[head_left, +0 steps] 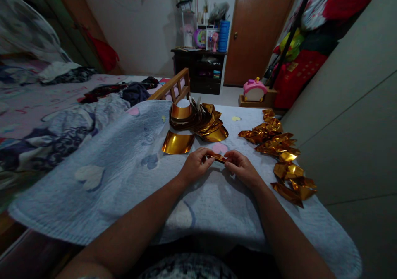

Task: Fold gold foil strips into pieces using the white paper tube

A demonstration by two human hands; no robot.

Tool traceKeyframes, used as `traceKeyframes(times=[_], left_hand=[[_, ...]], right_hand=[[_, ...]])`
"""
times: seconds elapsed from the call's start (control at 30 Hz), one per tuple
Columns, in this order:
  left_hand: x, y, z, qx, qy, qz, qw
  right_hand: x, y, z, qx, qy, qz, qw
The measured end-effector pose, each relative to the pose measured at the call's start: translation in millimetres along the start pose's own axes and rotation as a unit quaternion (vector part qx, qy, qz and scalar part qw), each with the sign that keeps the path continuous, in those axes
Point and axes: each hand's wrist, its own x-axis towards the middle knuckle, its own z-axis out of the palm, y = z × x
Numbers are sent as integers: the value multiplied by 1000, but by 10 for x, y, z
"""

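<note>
Between my hands is a narrow strip of folded gold foil paper (218,158). My left hand (198,163) pinches its left end, and my right hand (241,166) grips the right end with thumb and fingers. Just beyond my left hand a flat, slightly curled gold foil sheet (178,143) lies on the cloth. Behind it is a loose stack of gold foil sheets (198,119), fanned and curling. To the right, several folded gold foil pieces (283,146) with pointed ends lie in a long heap. My fingers hide part of the strip.
A pale blue cloth with heart prints (124,188) covers the surface under my hands. On the left is a bed (37,97) with rumpled clothes. A dark cabinet (198,72), a wooden door (259,30) and a pink toy case (254,90) are beyond. Pale panels stand at right.
</note>
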Motion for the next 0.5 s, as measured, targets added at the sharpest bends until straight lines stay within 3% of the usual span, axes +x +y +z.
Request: traceKeyframes(times=[0.5], left_hand=[[-7,-1,69,31,-7,4,999]], right_hand=[[-17,-8,79,-184,62,-81,978]])
